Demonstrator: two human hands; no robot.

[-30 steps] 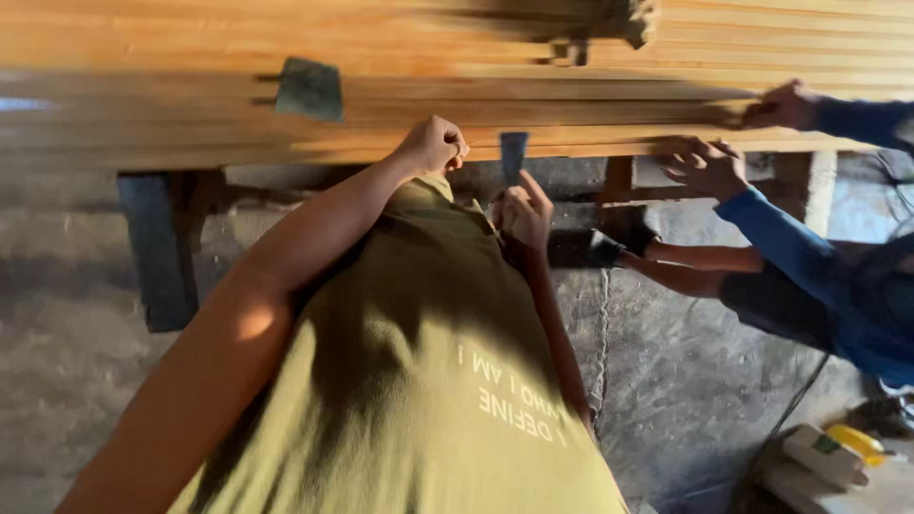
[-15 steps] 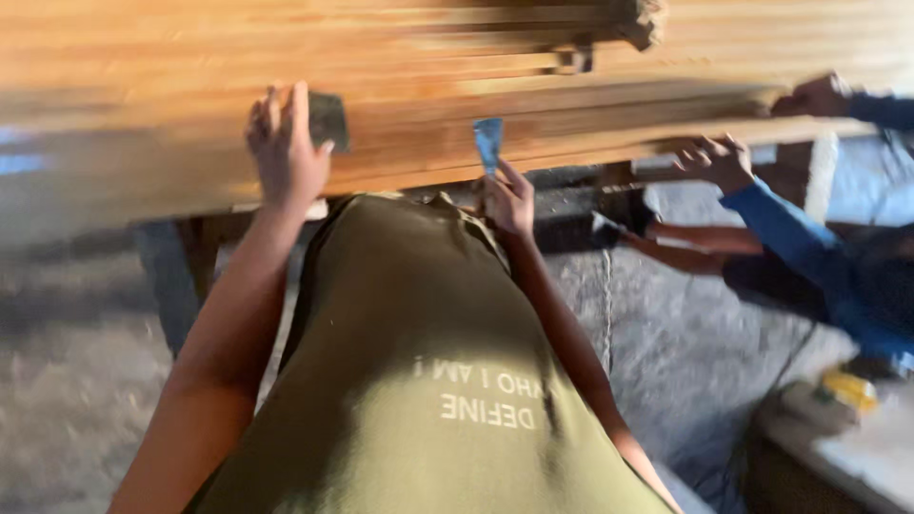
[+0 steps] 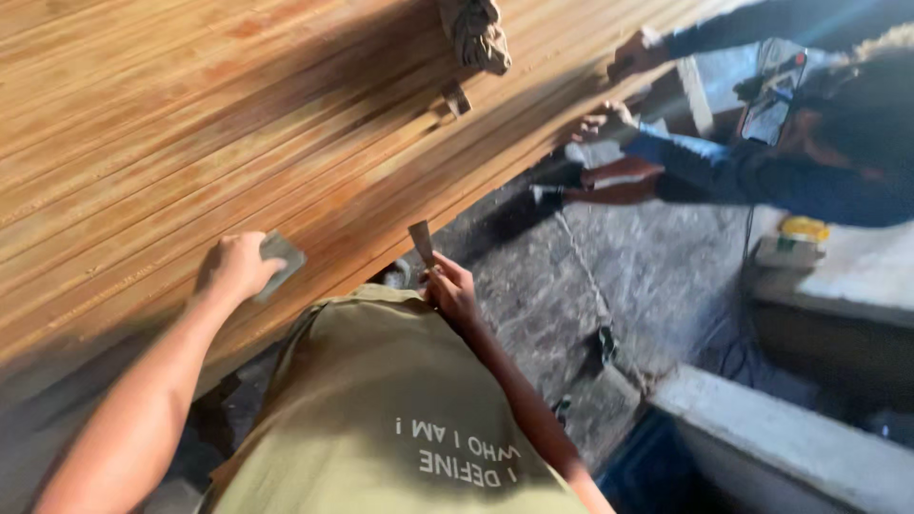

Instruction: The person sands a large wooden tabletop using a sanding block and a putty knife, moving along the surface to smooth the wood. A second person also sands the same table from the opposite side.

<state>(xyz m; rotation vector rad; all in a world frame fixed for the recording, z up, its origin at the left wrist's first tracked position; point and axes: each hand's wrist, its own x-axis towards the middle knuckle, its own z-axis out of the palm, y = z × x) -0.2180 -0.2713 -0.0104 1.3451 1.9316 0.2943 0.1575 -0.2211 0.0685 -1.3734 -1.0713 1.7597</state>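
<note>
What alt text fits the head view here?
The person's left hand presses a grey sanding pad on a slatted wooden panel, while the right hand holds a small scraper at its edge. A co-worker's hands touch the far end.

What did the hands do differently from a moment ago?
The left hand went from the wood's front edge up onto the ridged wooden panel and now presses on the grey sanding pad there. The right hand stayed near the edge, still holding the small flat scraper. The co-worker's hands remain at the far end.
</note>
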